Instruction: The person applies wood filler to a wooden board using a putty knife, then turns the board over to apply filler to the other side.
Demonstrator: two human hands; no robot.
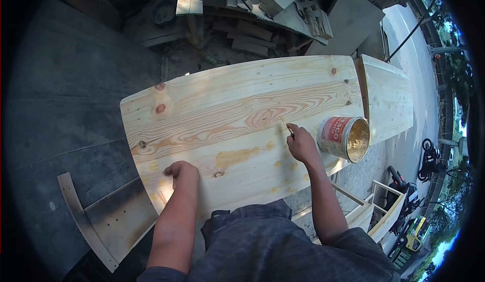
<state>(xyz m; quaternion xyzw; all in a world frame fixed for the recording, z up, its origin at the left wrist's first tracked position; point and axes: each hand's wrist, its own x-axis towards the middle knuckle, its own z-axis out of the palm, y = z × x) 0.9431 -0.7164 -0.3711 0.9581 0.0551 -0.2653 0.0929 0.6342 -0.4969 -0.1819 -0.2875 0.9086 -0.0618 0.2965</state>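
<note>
A pale wooden panel (pixel 237 92) with knots and strong grain lies in front of me, with yellowish filler patches (pixel 236 156) on its nearer half. My right hand (pixel 302 144) is closed around a thin tool (pixel 283 122) with a yellowish tip, which points at the panel's middle. The tool's exact kind is too small to make out. Just right of that hand, a tub of putty (pixel 336 134) lies tilted on its side, its mouth smeared yellow-brown. My left hand (pixel 183 172) rests on the panel near its left end, fingers slightly bent and apart, with no object visible in it.
Another wooden panel (pixel 389 97) adjoins on the right. Beyond stands a cluttered bench (pixel 262 9) with wood offcuts. A curved wooden piece (pixel 83 221) lies lower left, and a wooden frame (pixel 386 211) lower right. Motorcycles (pixel 428 160) and a road are at the far right.
</note>
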